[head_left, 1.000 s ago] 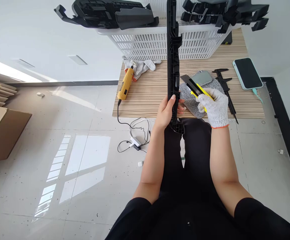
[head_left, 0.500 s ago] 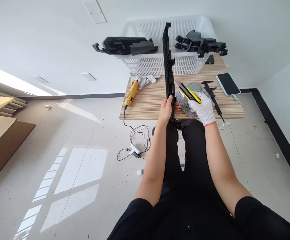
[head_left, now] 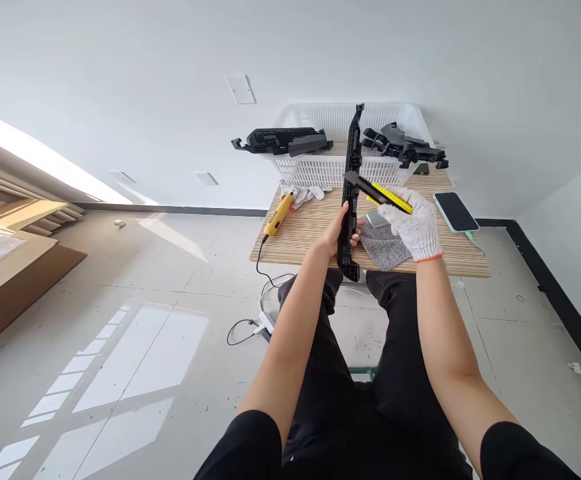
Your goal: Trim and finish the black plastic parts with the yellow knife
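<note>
My bare left hand (head_left: 339, 235) is wrapped round the lower part of a long black plastic strip (head_left: 352, 173), held upright over the near edge of the striped wooden table (head_left: 315, 233). In a white knit glove, my right hand (head_left: 415, 223) grips a yellow and black utility knife (head_left: 376, 191). The knife's dark blade end points left and touches the strip about halfway up. Under my right hand a grey cloth (head_left: 384, 244) lies on the table with a small grey block (head_left: 376, 219) on it.
A white lattice basket (head_left: 320, 172) at the table's back carries black plastic parts (head_left: 283, 141) on its rim. A yellow rotary tool (head_left: 278, 217) lies at the left, its cord trailing to the floor. A phone (head_left: 454, 211) lies right. Cardboard boxes (head_left: 15, 280) stand far left.
The view has tilted up and pulled back, so the table looks smaller and farther. The strip's lower end has lifted clear of my lap, and the knife's blade has moved up against the strip.
</note>
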### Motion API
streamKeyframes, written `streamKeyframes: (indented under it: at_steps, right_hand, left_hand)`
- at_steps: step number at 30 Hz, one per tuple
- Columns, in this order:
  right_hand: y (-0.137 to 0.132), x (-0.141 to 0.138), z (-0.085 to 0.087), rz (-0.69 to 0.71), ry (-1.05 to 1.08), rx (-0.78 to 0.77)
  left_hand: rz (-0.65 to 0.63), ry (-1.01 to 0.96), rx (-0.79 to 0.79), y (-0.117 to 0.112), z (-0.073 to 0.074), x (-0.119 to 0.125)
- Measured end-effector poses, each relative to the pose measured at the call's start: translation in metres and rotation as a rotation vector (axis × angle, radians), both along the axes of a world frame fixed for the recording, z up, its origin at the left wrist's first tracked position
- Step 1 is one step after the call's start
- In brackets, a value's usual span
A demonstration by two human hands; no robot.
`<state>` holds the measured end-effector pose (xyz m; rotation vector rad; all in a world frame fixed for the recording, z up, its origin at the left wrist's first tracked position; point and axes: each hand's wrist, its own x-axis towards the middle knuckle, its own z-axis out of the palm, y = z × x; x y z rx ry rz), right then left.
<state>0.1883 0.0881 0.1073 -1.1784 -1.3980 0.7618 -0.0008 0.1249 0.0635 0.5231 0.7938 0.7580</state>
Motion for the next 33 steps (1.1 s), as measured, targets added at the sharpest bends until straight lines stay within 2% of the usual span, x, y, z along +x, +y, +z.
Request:
streamKeyframes:
  at_steps: [4,8,13,17,19,22,25,28,31,33]
  right_hand:
    - [0.010,0.017,-0.022,-0.046,-0.236,0.021]
    - [0.004,0.037,-0.044,-0.062,-0.347,0.020]
    - [0.011,0.036,-0.038,0.027,-0.395,-0.024]
    - [0.021,0.030,-0.029,-0.045,-0.345,0.030]
    - [0.022,0.031,-0.029,-0.009,-0.327,0.017]
    - [0.020,0.034,-0.036,0.086,-0.318,-0.049]
    - [0.015,0.033,-0.047,0.021,-0.273,-0.039]
    - [0.009,0.031,-0.056,0.046,-0.221,-0.105]
    - [0.004,0.032,-0.058,-0.019,-0.209,-0.114]
    - [0.001,0.033,-0.057,-0.012,-0.219,-0.132]
  left_hand:
    - [0.014,-0.120,-0.004,0.001,-0.006,-0.006]
    - [0.043,-0.170,0.027,-0.007,-0.010,-0.008]
    - [0.152,-0.103,0.047,-0.016,-0.007,-0.002]
    - [0.173,-0.035,0.041,-0.021,-0.002,-0.002]
    - [0.176,0.001,0.043,-0.023,0.000,-0.004]
    - [0.237,0.064,0.050,-0.026,0.000,-0.007]
    - [0.305,0.103,0.057,-0.027,-0.002,-0.007]
    - [0.327,0.107,0.076,-0.028,-0.005,-0.006]
    - [0.374,0.142,0.104,-0.031,-0.007,-0.006]
    - [0.406,0.189,0.146,-0.034,-0.010,-0.006]
